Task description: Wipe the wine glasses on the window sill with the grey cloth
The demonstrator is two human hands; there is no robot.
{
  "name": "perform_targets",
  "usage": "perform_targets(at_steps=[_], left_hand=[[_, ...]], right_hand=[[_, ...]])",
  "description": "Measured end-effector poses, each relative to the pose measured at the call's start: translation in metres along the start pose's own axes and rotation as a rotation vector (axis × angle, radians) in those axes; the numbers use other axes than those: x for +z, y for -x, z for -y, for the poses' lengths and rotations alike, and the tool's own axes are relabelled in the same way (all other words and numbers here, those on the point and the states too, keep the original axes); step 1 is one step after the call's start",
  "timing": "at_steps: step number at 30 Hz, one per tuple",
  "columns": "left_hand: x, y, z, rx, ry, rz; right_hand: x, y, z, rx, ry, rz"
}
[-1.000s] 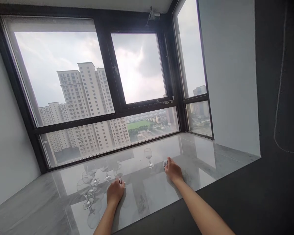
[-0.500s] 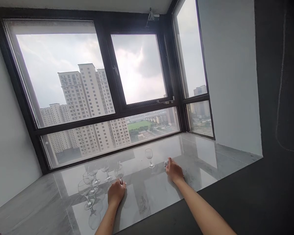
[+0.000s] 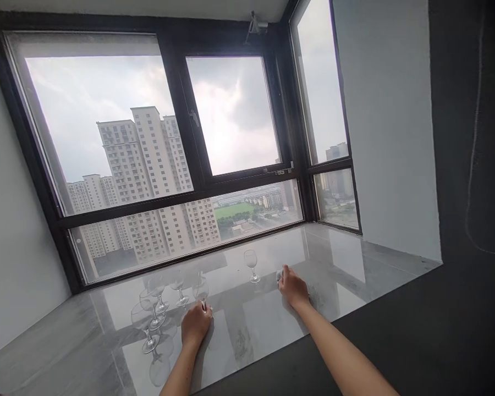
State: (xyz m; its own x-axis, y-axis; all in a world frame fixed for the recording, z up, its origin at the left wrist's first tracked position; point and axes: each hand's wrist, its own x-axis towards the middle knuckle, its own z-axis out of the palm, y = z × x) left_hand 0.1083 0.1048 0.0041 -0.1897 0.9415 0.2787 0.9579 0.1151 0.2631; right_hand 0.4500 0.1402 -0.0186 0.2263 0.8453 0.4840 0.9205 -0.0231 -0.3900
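My left hand (image 3: 196, 324) is closed at the foot of a clear wine glass (image 3: 201, 287), which stands upright on the glossy sill; the fingers partly hide its stem and base. Left of this hand stand several more upright wine glasses, among them a near one (image 3: 141, 318) and a farther one (image 3: 179, 282). Another wine glass (image 3: 251, 259) stands apart, between and beyond my hands. My right hand (image 3: 293, 287) rests on the sill to its right, closed around a small whitish-grey thing (image 3: 279, 275) whose kind I cannot make out.
The grey marble-look sill (image 3: 264, 335) ends at a front edge below my forearms. Behind it is a dark-framed window (image 3: 247, 187) with a handle (image 3: 194, 117). A pale wall (image 3: 390, 137) bounds the right side.
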Motion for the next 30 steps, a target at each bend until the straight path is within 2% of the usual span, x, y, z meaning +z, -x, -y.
perform_targets(at_steps=[20,30], left_hand=[[0.0048,-0.0025,0.0032,0.013,-0.009,-0.017],[-0.0008,-0.0001,-0.0006,0.006,-0.003,-0.008]], right_hand=[[-0.0002,-0.0011,0.0008,0.022,0.007,0.02],[-0.0031,0.0003,0.0019,0.006,-0.008,0.01]])
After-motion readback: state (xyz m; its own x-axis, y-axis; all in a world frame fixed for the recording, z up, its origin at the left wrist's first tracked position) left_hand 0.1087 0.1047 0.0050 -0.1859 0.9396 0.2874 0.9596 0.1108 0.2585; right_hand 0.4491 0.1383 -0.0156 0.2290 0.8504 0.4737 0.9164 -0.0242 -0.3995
